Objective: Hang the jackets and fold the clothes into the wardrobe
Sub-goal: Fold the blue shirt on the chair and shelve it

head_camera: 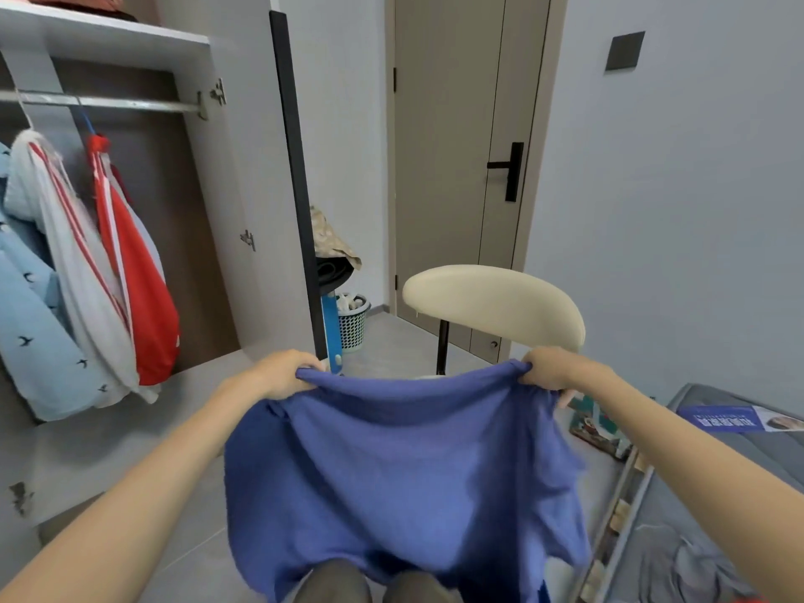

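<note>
- Blue garment (404, 472) is held up in front of me, stretched by its top edge between both hands; the rest hangs down over my knees, clear of the floor.
- Left hand (285, 374): fingers curled tight round the left corner of that edge, cloth bunched in the fist.
- Right hand (550, 369): same grip on the right corner, one fingertip showing below the cloth.
- The stretched edge runs left to right, roughly level, with a slight sag in the middle. Both hands sit at about the same height and reach.
- Wardrobe (235, 167) lies to my left and ahead, door open, so the left hand is the nearer one. Three jackets already hang on its rail (130, 102).
- Bed (713, 493) lies low on my right, just beside the right arm; a chair (496, 302) stands straight ahead behind the cloth.
- My read: the garment is spread for folding, not yet folded. Once folded, it has to travel left.
</note>
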Demonstrator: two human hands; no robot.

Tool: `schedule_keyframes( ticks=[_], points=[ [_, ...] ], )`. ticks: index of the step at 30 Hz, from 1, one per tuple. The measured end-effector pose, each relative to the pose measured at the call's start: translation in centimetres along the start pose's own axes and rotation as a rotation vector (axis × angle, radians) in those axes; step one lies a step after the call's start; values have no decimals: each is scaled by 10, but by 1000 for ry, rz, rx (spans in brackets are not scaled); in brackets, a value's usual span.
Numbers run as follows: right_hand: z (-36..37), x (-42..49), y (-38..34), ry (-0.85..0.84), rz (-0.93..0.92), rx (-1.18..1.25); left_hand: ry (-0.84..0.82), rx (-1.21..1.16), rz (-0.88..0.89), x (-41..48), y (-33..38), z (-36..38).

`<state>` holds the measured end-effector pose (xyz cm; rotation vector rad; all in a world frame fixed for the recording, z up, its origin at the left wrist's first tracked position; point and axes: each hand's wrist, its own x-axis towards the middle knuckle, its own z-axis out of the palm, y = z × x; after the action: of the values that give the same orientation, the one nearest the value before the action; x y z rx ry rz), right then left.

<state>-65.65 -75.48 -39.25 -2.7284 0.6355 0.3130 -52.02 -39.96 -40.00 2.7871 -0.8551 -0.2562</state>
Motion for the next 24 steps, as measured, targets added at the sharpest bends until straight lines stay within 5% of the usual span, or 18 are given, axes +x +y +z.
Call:
schedule_keyframes(
  ticks=[4,9,13,17,24],
  points=[
    [-16,57,-20,209,12,560,283,91,-267,41,-20,-11],
    [-72,120,-69,412,-169,1052,672,-68,-336,99,-26,-69],
    [-115,129,-85,676,-356,1101,913,-161,-242,123,-15,-116],
    [-118,118,-74,767,-400,1084,1001,-242,-121,121,-3,-121],
    [-17,105,-3,626,-175,525,672,-96,-115,109,-11,-9]
  ],
)
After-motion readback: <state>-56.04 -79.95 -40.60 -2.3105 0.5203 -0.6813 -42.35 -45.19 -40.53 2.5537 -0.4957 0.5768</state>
